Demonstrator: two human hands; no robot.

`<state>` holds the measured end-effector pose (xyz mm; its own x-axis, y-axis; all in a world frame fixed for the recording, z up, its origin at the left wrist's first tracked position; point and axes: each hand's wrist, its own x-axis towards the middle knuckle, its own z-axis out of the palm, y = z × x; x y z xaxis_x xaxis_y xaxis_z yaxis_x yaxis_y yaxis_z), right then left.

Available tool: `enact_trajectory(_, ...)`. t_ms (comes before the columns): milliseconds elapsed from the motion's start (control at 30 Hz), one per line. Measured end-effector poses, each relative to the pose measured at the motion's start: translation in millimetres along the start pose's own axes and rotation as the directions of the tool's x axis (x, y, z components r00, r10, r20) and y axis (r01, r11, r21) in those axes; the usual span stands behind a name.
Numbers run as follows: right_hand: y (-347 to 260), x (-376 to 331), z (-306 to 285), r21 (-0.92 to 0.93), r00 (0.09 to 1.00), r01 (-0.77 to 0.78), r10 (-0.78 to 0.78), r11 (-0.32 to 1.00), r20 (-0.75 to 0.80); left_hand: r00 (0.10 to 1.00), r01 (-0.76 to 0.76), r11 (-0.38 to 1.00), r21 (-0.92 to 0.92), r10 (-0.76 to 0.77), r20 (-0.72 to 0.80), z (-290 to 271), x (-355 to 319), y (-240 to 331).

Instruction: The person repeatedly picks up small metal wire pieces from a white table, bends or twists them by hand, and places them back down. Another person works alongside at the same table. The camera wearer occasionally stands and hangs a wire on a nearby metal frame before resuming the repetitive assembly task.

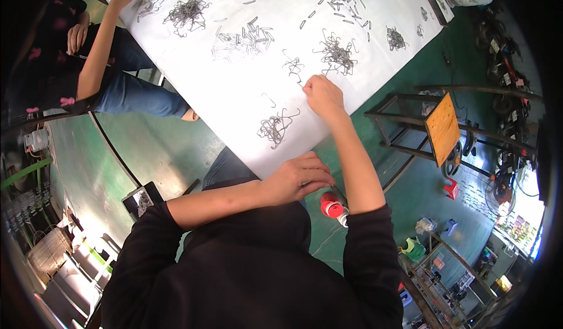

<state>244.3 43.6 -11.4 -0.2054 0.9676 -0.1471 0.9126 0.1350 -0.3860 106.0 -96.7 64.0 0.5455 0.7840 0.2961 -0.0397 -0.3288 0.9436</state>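
Your right hand (324, 96) is pinching near the white surface's (205, 91) right edge, contents unclear; wire hooks (294, 66) are lying crisscrossed just beyond its fingertips (308, 86), your left hand (299, 178), grip unclear, hovering farther off.

Thin dark bent hooks (339, 56), ctr of frame: metal-look, smooth. Broad white tabletop (223, 88), upper ctr: smooth, slight sheen; paper or laminate, can't tell. Green floor (170, 153), mid-L: smooth, glossy. Square orange-brown stool seat (443, 130), R: wood. Black sleeve (369, 238), lower R: matt cloth.
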Motion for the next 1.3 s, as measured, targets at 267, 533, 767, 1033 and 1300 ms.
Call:
enact_trajectory(267, -2, -122, -58, 0.968, 0.954, -0.158, 0.284, 0.193, 0.099, 0.998, -0.019, 0.999, 0.047, 0.022, -0.056, 2, -7, 7)
enact_trajectory(533, -53, -226, -94, 1.0, 0.899, -0.003, 0.438, 0.012, -0.002, 0.999, -0.005, 0.992, 0.125, 0.011, -0.047, 7, -9, 18)
enact_trajectory(767, -65, -244, -79, 0.994, 0.876, 0.103, 0.469, 0.048, -0.113, 0.995, -0.033, 0.989, 0.144, 0.047, -0.09, 13, -5, 28)
enact_trajectory(1033, -68, -236, -61, 0.912, 0.742, 0.165, 0.561, 0.377, -0.366, 0.994, -0.017, 0.996, 0.088, 0.026, -0.104, 21, -2, 27)
enact_trajectory(1300, -73, -232, -56, 0.769, 0.661, 0.208, 0.493, 0.604, -0.566, 0.939, 0.106, 0.908, 0.406, 0.043, -0.341, -61, 37, -59)
